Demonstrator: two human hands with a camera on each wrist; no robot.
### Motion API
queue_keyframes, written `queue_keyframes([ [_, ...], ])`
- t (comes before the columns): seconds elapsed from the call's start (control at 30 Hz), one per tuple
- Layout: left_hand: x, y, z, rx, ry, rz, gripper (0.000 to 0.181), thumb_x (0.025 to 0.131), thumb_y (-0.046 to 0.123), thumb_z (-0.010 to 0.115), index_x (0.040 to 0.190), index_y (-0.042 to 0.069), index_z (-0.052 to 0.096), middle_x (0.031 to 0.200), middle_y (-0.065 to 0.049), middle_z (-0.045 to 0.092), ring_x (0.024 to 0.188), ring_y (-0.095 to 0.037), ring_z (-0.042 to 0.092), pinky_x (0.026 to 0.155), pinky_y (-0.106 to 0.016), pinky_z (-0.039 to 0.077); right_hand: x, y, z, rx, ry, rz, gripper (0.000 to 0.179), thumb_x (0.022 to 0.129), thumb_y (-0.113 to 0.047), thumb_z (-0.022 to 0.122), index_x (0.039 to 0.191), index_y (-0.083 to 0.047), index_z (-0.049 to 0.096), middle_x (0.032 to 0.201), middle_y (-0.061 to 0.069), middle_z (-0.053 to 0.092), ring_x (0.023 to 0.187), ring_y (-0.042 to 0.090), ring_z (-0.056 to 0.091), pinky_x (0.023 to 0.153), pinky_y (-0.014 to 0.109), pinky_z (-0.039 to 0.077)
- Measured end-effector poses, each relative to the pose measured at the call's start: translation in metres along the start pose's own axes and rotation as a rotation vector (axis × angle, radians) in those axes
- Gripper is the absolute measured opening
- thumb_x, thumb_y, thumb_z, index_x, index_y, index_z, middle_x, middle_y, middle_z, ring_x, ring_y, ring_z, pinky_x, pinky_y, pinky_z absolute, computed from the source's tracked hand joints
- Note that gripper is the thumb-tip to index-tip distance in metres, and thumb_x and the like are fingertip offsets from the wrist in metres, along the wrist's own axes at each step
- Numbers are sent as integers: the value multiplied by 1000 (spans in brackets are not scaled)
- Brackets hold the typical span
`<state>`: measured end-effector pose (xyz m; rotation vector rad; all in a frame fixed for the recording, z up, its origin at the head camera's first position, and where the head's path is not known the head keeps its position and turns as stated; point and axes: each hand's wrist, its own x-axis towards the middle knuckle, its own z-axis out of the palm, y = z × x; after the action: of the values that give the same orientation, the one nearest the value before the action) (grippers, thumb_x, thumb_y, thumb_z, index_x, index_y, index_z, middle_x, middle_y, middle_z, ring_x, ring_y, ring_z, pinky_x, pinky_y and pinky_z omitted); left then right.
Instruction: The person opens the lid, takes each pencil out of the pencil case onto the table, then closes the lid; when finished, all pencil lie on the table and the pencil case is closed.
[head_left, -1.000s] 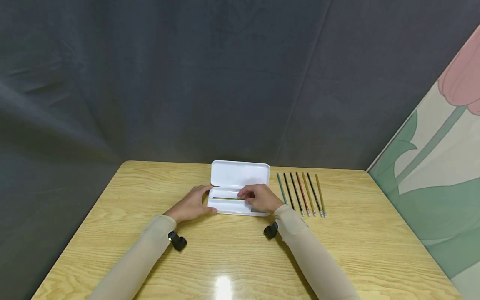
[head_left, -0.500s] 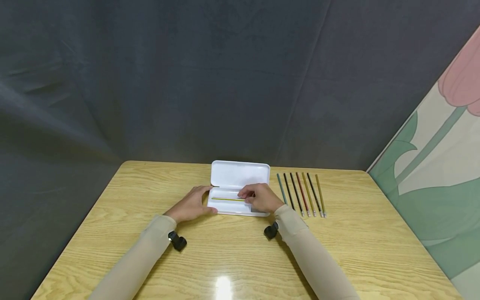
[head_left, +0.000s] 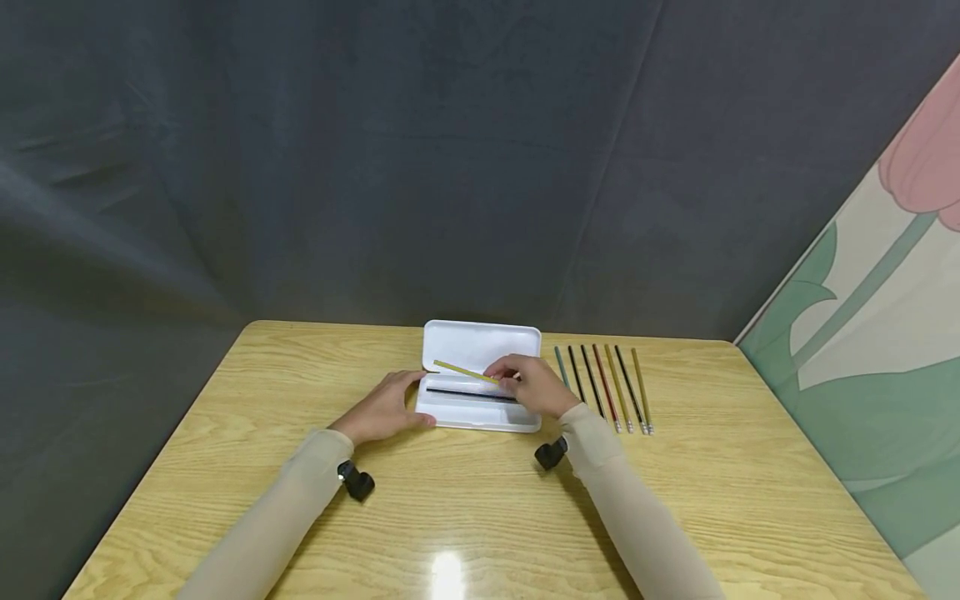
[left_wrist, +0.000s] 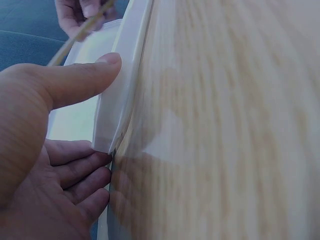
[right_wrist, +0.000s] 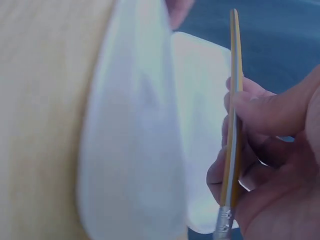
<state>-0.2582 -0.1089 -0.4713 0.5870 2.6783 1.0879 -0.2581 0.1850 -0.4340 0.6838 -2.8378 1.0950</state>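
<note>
A white pencil case [head_left: 480, 418] lies with its lid [head_left: 480, 342] raised at the back of the table. My left hand [head_left: 381, 410] holds its left end; in the left wrist view the thumb [left_wrist: 82, 82] lies over the edge and the fingers bend at the corner. Above the tray, my right hand [head_left: 536, 385] pinches a yellow pencil [head_left: 461, 369], slanted with its left end higher. The right wrist view shows this pencil's light stripe and metal ferrule [right_wrist: 224, 220]. A dark pencil [head_left: 468, 393] lies inside the case, its right end near my right hand.
Right of the case several pencils [head_left: 604, 383] lie side by side, in teal, black, red and yellow. My right forearm covers the near ends of some. A dark curtain [head_left: 480, 167] hangs behind the wooden table [head_left: 465, 517]; a floral panel [head_left: 877, 333] stands on the right.
My right hand has lifted the yellow pencil up from the case and tilted it, moving slightly back and right. The dark pencil now shows in the case. My left hand has stayed put.
</note>
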Motion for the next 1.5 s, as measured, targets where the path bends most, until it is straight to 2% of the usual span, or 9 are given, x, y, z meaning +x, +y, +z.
queue_keyframes([
  [0.27, 0, 0, 0, 8, -3, -1, 92, 82, 48, 82, 156, 14, 39, 160, -12, 40, 152, -32, 33, 124, -54, 31, -10, 2, -38, 158, 170, 97, 20, 96, -4, 66, 111, -11, 77, 105, 12, 75, 89, 17, 67, 70, 24, 54],
  [0.47, 1, -1, 0, -11, -1, 9, 92, 82, 48, 82, 156, 14, 40, 161, -12, 39, 152, -32, 33, 123, -55, 31, -26, 23, -77, 229, 386, 155, 21, 96, -6, 65, 115, -4, 75, 103, 19, 71, 85, 9, 63, 70, 18, 52],
  [0.73, 1, -1, 0, -5, -4, -2, 91, 82, 49, 81, 156, 17, 39, 162, -11, 38, 153, -32, 31, 123, -56, 31, -62, 57, -122, 293, 592, 310, 28, 100, -17, 64, 122, -1, 71, 88, -14, 67, 75, 4, 59, 58, 18, 49],
  [0.93, -1, 0, 0, -4, -2, -1, 90, 83, 48, 81, 156, 17, 39, 162, -11, 38, 153, -33, 31, 123, -57, 30, -81, 76, -140, 387, 701, 477, 28, 99, -15, 66, 122, -2, 70, 80, -20, 65, 72, 1, 59, 63, 17, 51],
  [1.13, -1, 0, -1, 0, -2, 6, 88, 84, 46, 81, 156, 17, 40, 162, -12, 38, 153, -33, 31, 123, -57, 30, -95, 100, -146, 371, 717, 642, 31, 98, -15, 64, 125, 0, 68, 72, -24, 62, 67, -3, 59, 60, 15, 51],
  [1.23, 0, -2, -1, 2, -2, -2, 88, 83, 47, 81, 156, 18, 39, 162, -10, 38, 153, -32, 31, 124, -55, 30, -101, 112, -146, 269, 694, 703, 34, 98, -18, 64, 127, -2, 69, 70, -27, 60, 66, -4, 59, 60, 15, 51],
  [1.3, 0, -2, -1, 7, -2, 1, 89, 84, 48, 81, 156, 17, 39, 162, -11, 38, 153, -32, 31, 123, -56, 31, -103, 119, -144, 181, 667, 729, 34, 98, -21, 63, 126, -4, 71, 75, -21, 67, 67, -2, 59, 61, 17, 50],
  [1.4, 0, -1, -2, 2, -4, 2, 89, 84, 48, 80, 156, 16, 39, 162, -12, 38, 152, -33, 31, 123, -57, 31, -106, 128, -139, 41, 611, 747, 33, 97, -24, 61, 123, -7, 73, 95, 0, 77, 72, 7, 59, 64, 22, 49],
  [1.5, -1, 1, -1, -8, -5, 0, 88, 84, 47, 81, 156, 16, 39, 162, -12, 38, 152, -33, 31, 123, -57, 30, -108, 136, -132, -66, 559, 745, 35, 96, -24, 58, 121, -7, 74, 116, 16, 74, 77, 15, 59, 66, 25, 46],
])
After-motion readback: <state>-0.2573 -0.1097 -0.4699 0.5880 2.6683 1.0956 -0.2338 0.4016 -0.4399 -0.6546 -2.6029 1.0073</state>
